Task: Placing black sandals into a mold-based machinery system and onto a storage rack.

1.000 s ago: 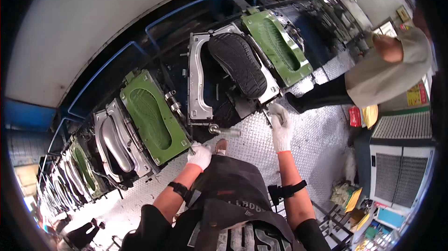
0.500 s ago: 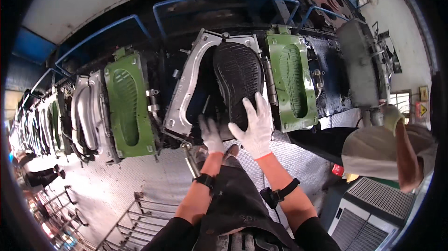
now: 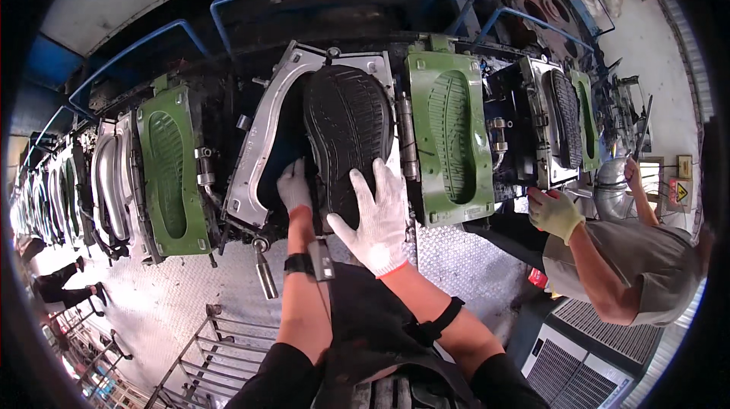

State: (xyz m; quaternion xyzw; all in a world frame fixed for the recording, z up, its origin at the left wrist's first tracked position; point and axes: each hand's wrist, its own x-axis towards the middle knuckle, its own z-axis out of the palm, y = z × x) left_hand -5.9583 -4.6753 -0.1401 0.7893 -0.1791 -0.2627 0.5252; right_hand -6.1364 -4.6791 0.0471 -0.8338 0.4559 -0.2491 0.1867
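A black shoe sole [image 3: 350, 116] with a grooved tread lies toe end away from me on an opened silver mould [image 3: 247, 154]. My right hand [image 3: 374, 215], in a white knit glove, rests on its narrow near end, fingers and thumb spread. To the left of the sole, inside the mould's gap, my gloved left hand [image 3: 293, 187] reaches up with its fingers stretched out. It holds nothing that I can see, and its fingertips are partly in shadow. Hinged to the mould's right side is a green mould plate [image 3: 450, 135] with a sole-shaped hollow.
Another green plate [image 3: 171, 173] and a row of moulds stretch left. At right, a co-worker's gloved hand [image 3: 557, 215] is at a mould holding another sole [image 3: 564, 116]. A metal handle [image 3: 265, 272] juts toward me. Nearby stand a rack [image 3: 220, 356] and a vented box [image 3: 578, 371].
The view has swung, so the moulds sit further left. My left hand has moved up beside the sole; my right stays on its near end. The co-worker has reached to the right-hand mould.
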